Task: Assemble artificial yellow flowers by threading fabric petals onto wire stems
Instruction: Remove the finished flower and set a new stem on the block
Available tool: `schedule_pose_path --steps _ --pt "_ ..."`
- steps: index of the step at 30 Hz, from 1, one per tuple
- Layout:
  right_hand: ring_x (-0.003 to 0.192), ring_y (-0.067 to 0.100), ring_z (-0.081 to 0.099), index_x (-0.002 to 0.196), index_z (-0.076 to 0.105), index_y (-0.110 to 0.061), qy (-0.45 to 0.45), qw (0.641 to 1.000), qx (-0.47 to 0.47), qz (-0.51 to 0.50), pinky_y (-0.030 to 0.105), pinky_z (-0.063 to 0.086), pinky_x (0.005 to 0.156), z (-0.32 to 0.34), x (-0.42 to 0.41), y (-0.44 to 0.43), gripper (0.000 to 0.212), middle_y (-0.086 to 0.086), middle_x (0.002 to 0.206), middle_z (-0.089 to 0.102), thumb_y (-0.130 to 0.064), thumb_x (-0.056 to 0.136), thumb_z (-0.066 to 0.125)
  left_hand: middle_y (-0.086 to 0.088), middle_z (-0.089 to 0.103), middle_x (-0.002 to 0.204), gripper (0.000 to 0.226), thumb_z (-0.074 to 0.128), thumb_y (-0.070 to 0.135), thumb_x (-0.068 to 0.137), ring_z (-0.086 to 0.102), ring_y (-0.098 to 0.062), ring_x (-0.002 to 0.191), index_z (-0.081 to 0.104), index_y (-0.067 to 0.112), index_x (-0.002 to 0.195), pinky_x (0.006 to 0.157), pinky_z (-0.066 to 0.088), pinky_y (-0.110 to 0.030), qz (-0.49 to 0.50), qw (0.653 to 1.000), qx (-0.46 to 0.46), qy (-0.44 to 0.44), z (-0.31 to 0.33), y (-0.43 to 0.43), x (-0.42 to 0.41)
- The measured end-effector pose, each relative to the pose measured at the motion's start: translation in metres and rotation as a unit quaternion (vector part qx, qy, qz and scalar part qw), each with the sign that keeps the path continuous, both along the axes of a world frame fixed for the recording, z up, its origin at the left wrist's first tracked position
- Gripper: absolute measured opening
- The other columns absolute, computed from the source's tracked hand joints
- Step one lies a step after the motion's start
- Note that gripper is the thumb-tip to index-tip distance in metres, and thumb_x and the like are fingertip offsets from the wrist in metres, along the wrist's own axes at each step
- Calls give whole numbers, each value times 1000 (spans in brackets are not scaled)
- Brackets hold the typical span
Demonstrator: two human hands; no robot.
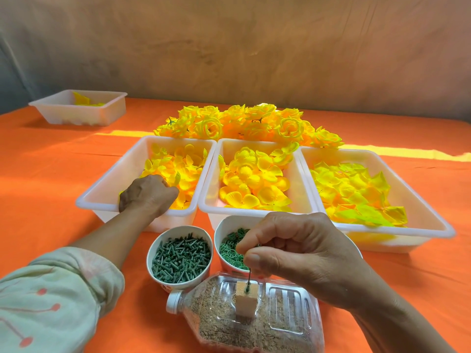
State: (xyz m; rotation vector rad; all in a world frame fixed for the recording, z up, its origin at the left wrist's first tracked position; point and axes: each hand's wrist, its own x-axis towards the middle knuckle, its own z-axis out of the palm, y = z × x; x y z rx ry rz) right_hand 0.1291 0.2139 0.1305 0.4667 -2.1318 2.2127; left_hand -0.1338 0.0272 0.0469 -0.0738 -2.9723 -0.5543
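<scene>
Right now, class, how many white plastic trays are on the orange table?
4. Three stand side by side in a row: left tray, middle tray, right tray. The fourth tray stands apart at the far left. None looks hidden.

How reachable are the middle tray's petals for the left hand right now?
Probably reachable: the left hand sits in the adjacent left tray, only low walls between, petals uncovered. The right hand, pinching a wire, is clear.
</scene>
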Motion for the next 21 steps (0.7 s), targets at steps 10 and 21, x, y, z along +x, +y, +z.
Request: schedule_pose_path --steps 10,21 --pt "62 2 67 84 74 -12 -23 1000 17 -1 13 51 61 4 -1 -1 15 -6 65 70 2 82 68 -10 67 107 24 57 45 82 58 -33 94 67 29 97 78 43 -35 2 1000 7 0 0 1 -1" --pt "62 3 66 82 77 -17 -36 999 32 -1 15 51 61 5 1 -1 17 -4 65 71 -1 80 71 -11 68 106 22 56 46 82 60 -35 95 66 31 94 75 40 -34 -5 1000 0 4 0 0 0"
